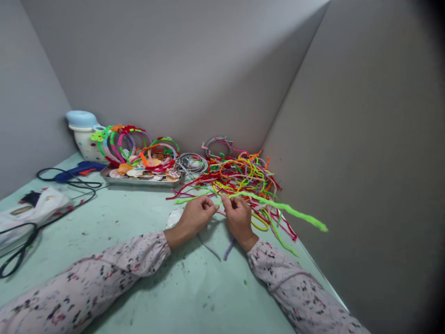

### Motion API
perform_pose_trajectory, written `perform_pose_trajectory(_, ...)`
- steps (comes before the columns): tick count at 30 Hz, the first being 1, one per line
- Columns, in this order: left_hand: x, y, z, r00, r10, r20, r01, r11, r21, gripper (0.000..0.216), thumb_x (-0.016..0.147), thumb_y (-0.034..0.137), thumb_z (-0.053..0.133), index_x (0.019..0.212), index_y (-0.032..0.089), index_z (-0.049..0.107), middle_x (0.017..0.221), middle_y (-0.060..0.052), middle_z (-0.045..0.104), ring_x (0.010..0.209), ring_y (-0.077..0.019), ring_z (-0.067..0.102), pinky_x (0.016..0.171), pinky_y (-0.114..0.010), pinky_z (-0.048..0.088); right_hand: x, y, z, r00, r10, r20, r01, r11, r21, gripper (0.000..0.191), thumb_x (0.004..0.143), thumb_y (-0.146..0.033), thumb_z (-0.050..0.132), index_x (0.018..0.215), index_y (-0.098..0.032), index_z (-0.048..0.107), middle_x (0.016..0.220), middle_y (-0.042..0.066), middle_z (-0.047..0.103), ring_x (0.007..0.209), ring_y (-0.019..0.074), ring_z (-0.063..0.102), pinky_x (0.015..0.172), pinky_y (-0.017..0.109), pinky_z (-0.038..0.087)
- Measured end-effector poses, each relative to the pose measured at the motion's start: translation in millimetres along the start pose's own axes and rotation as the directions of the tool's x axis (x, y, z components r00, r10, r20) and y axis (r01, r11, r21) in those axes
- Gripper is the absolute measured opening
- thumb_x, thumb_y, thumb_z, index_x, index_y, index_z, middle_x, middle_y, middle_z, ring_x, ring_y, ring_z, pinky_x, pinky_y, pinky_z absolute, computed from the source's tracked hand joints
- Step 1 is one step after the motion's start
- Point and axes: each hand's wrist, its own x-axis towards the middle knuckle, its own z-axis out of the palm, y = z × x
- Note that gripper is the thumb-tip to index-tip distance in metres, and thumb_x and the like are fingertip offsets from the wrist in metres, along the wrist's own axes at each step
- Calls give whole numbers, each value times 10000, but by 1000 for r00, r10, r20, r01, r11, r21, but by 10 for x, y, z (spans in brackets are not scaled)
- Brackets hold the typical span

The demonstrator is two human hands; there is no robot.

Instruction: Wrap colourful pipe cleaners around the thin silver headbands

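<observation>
A bright green pipe cleaner (pixel 295 211) runs out to the right from my right hand (pixel 239 218), which pinches it near one end. Close beside it, my left hand (pixel 197 214) is closed, thumb against fingers; what it pinches is too small to make out. A short pale pink strand (pixel 221 212) shows between the hands. Below them are a thin grey strand (pixel 210 247) and the tip of a purple pipe cleaner (pixel 228 249); their upper parts are hidden. A whitish, flat piece (pixel 174 218) lies by my left wrist.
Behind my hands spreads a tangled heap of coloured pipe cleaners (pixel 239 171). Coiled grey wire (pixel 193 163) sits beside a metal tray (pixel 146 182) holding shells and wrapped headbands (pixel 121 144). Leftward are a blue-lidded container (pixel 85 134), a blue glue gun (pixel 78 171), black cable (pixel 33 236) and a plastic bag (pixel 52 204).
</observation>
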Motion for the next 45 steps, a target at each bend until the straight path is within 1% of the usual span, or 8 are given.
perform_pose_trajectory(15, -24, -16, 12, 999, 47, 7, -47, 994, 98, 156, 765, 317, 567, 710, 171, 574, 598, 25, 556, 550, -118, 481, 509, -219, 326, 3, 4, 8, 999, 35, 24, -36, 998, 49, 413, 869, -437, 536, 541, -194, 469, 576, -25, 498, 563, 118, 434, 603, 253, 354)
perform_pose_trajectory(23, -22, 6, 25, 1000, 9, 0, -9, 998, 70, 108, 743, 265, 558, 700, 166, 568, 568, 37, 535, 515, -106, 464, 505, -213, 328, 4, 2, 11, 998, 54, 34, -57, 994, 93, 410, 867, -428, 538, 545, -186, 464, 584, -23, 492, 568, 116, 436, 596, 248, 356)
perform_pose_trajectory(26, -14, 3, 30, 1000, -10, 7, 10, 998, 55, 86, 727, 241, 556, 689, 164, 565, 557, 38, 531, 496, -99, 455, 491, -209, 319, 7, 13, 13, 993, 101, 56, -107, 987, 118, 412, 862, -442, 543, 548, -185, 471, 578, -23, 495, 575, 119, 445, 600, 250, 361)
perform_pose_trajectory(29, -9, 4, 36, 998, -27, 64, 25, 999, 19, 71, 722, 228, 550, 690, 166, 560, 536, 47, 519, 462, -89, 444, 472, -204, 308, 20, 24, 18, 977, 188, 104, -204, 961, 185, 404, 856, -465, 544, 570, -182, 500, 559, -27, 498, 564, 119, 455, 580, 248, 368)
perform_pose_trajectory(33, -9, 21, 39, 984, -75, 161, 85, 995, -58, 99, 719, 259, 566, 683, 169, 545, 510, 59, 495, 417, -80, 427, 437, -201, 298, 50, 18, 27, 929, 308, 205, -362, 870, 333, 391, 834, -483, 560, 588, -184, 511, 516, -41, 484, 510, 113, 456, 521, 240, 377)
perform_pose_trajectory(37, -28, 75, 12, 957, -137, 257, 183, 969, -165, 64, 689, 221, 561, 667, 162, 549, 511, 54, 502, 415, -71, 413, 430, -199, 299, 80, 36, 46, 876, 341, 342, -474, 742, 474, 372, 808, -481, 597, 601, -181, 525, 492, -52, 480, 459, 98, 448, 462, 223, 360)
perform_pose_trajectory(41, -46, 132, -29, 920, -155, 359, 274, 911, -308, 38, 675, 184, 569, 660, 149, 567, 501, 56, 485, 421, -56, 384, 426, -193, 259, 94, 80, 78, 791, 360, 496, -611, 523, 594, 350, 776, -481, 645, 640, -170, 560, 491, -58, 487, 415, 70, 425, 405, 197, 297)
perform_pose_trajectory(45, -55, 160, -51, 855, -150, 496, 402, 796, -453, 78, 679, 192, 607, 637, 133, 577, 487, 55, 457, 413, -43, 344, 418, -191, 216, 99, 89, 93, 725, 344, 597, -687, 290, 667, 307, 740, -450, 700, 677, -166, 598, 517, -62, 503, 403, 47, 400, 392, 181, 286)
